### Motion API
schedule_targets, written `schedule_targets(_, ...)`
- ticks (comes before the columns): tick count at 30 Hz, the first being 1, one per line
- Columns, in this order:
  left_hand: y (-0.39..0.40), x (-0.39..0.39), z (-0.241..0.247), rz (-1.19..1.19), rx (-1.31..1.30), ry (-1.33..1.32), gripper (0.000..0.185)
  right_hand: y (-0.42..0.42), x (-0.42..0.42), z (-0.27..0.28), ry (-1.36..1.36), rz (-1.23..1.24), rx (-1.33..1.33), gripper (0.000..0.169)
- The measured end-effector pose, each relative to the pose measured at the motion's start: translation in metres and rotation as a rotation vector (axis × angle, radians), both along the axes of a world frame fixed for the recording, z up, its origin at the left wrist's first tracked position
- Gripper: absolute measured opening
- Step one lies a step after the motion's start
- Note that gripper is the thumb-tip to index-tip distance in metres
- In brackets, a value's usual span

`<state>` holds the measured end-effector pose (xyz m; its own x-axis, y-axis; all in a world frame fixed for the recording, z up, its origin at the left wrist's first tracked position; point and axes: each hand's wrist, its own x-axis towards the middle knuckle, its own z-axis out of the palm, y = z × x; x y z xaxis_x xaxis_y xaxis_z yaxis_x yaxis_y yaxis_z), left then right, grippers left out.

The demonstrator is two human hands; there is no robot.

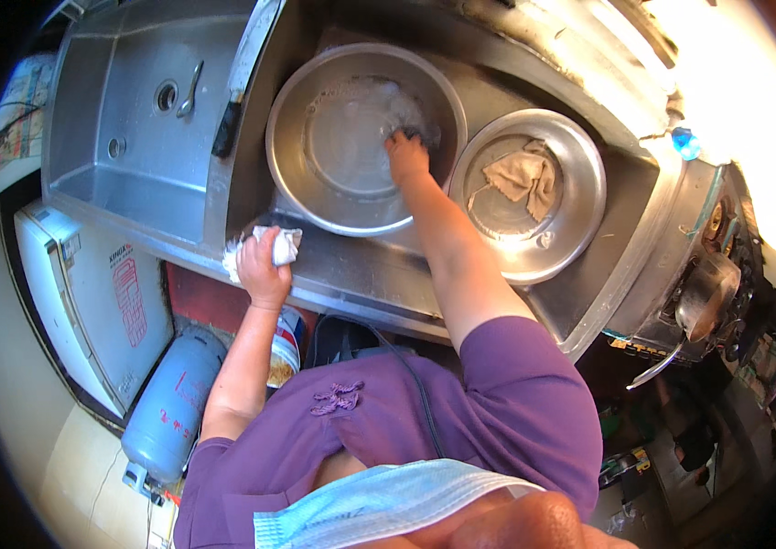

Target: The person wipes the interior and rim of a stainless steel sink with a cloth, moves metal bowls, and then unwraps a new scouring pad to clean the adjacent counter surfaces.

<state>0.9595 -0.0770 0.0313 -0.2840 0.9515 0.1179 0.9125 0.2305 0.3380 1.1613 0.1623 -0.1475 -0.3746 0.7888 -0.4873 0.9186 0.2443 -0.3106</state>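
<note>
My left hand (261, 271) grips a bunched white cloth (284, 247) at the front edge of the steel sink unit. Inside a large stainless steel basin (340, 213), my right hand (408, 159) presses a dark scouring pad (413, 133) against the right part of the inner wall. Its fingers partly cover the pad, so its exact kind is hard to tell. Some cloudy, sudsy water (354, 137) lies in this basin. Close by on the right stands a smaller steel basin (583, 206), holding a crumpled tan cloth (522, 175) and a little water.
The left sink compartment (148, 123) holds a metal spoon (190, 89) beside the drain. A black-handled blade (227, 127) rests on the divider. To the right, a wok (707, 295) sits on a gas stove. A blue gas cylinder (175, 405) and a white freezer (100, 295) stand at lower left.
</note>
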Motion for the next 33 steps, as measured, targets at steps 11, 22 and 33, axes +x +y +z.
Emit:
schedule_targets(11, 0.005, 0.001, 0.007, 0.033, -0.011, -0.018, 0.046, 0.100, 0.061, 0.254, 0.655, -0.148, 0.195, 0.034)
schedule_targets(22, 0.008, 0.004, 0.010, 0.001, -0.019, -0.008, 0.048, 0.339, 0.298, 0.321, 0.096, -0.465, 0.657, 0.039)
schedule_targets(33, 0.008, 0.002, 0.011, 0.020, -0.028, 0.016, 0.044, 0.342, 0.145, 0.300, -0.255, -0.211, 0.695, 0.029)
